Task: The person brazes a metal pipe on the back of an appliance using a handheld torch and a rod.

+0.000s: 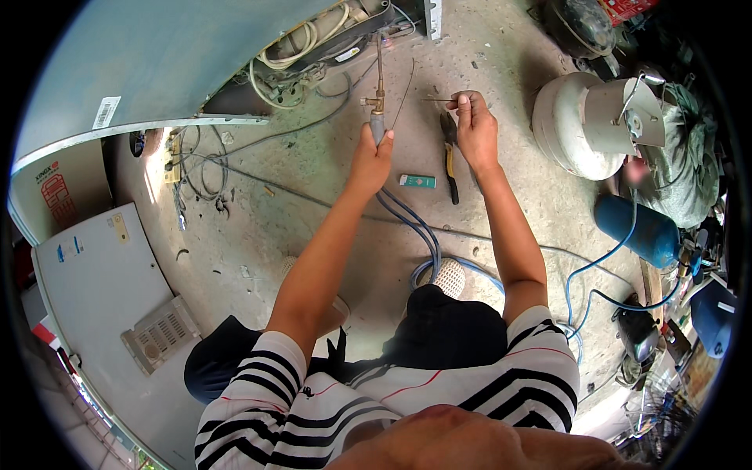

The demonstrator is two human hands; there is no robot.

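Note:
My left hand (370,163) is closed round the grey handle of a gas torch (377,103) with a brass valve and a long thin tube. The tube's tip reaches the open underside of a large grey appliance (157,63), where a faint glow shows. Blue hoses (419,227) trail from the torch toward me. My right hand (476,133) pinches a thin metal rod (437,99) that points left toward the torch. Beneath that hand lie pliers (451,168) with yellow and black handles. A small green box (417,181) rests on the floor between my forearms.
A white gas cylinder (572,125) and a blue cylinder (638,227) with hoses are at the right. Cables (258,176) cross the concrete floor to a power strip (172,160). A white appliance panel (110,274) stands at the left. Pale hoses (309,39) fill the opening.

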